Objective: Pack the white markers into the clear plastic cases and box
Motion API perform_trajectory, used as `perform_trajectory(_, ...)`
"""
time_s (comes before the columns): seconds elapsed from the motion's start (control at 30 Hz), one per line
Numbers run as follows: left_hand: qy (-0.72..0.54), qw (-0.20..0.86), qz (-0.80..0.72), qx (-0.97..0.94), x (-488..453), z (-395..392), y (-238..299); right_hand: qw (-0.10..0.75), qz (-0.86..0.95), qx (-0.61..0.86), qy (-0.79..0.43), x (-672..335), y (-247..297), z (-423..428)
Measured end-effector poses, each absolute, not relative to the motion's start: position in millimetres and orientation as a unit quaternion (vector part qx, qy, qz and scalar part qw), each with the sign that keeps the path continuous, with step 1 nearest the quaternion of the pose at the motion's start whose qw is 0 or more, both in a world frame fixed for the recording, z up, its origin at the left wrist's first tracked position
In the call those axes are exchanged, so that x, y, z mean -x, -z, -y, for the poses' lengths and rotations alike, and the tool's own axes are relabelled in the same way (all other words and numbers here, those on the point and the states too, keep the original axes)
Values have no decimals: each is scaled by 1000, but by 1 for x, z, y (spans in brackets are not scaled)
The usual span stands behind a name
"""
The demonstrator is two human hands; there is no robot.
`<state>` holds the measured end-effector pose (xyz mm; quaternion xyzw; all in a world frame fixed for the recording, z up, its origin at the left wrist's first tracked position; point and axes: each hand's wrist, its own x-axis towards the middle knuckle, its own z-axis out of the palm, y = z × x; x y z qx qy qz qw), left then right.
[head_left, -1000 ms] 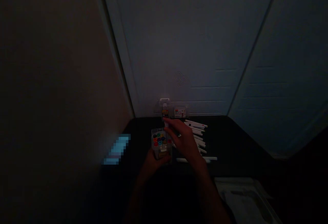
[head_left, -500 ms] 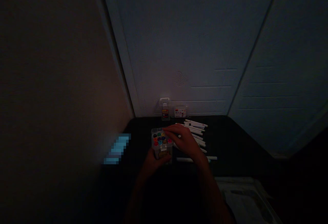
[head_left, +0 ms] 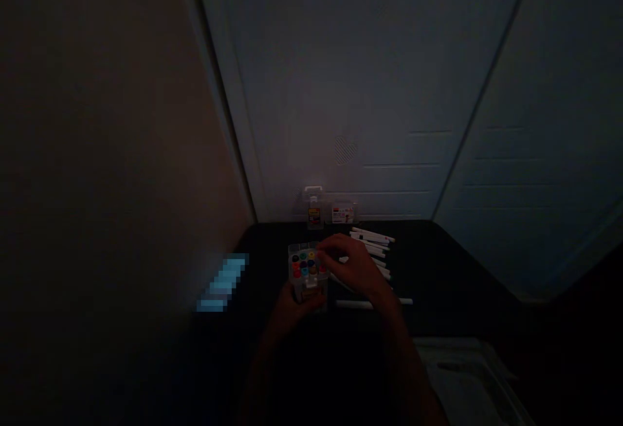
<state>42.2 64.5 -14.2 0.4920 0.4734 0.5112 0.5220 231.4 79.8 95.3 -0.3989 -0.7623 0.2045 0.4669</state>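
On the dark counter [head_left: 438, 263], near the middle of its far half, the left hand [head_left: 292, 306] holds a small clear plastic box [head_left: 305, 278] from below and behind. Its grip is closed around the lower end of the box, which is tilted so that its open top faces the camera. Inside stand upright markers with round coloured caps [head_left: 304, 262] in blue, green, yellow, orange and red, packed close together. The right hand [head_left: 357, 270] reaches in from the right, its fingers curled down onto the caps at the box's right side. The frame is too dim to tell whether that grip has pinched one marker or only rests on the caps. Just to the right of the box, partly under the right hand, loose white marker pens [head_left: 377, 244] lie fanned on the counter, and one more white pen [head_left: 370, 304] lies crosswise nearer the front. Two small clear labelled packages [head_left: 314, 208] stand at the far edge against the pale wall. A whitish tray [head_left: 467, 374] sits below the counter's near right corner. The box looks light, stiff and smooth-walled, so it is likely to slip if squeezed loosely and is best held around its narrow sides. Each marker is light and rigid, and is best taken at the cap between thumb and forefinger.
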Motion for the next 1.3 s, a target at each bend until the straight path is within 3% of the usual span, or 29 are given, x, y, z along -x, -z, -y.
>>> perform_trajectory(0.2,-509,527,-476,-486,-43,-64,13,453,768,384,-239,-234,-92,-85)
perform_trajectory(0.57,-502,516,-492,-489,-44,-61,5,490,767,379,-168,-229,-91,-85)
perform_trajectory(1.0,-497,513,-492,-498,-41,-63,13,454,749,393,-281,-235,-92,-82)
perform_trajectory(1.3,-498,509,-498,-495,-42,-63,9,444,752,392,-291,-237,-91,-89)
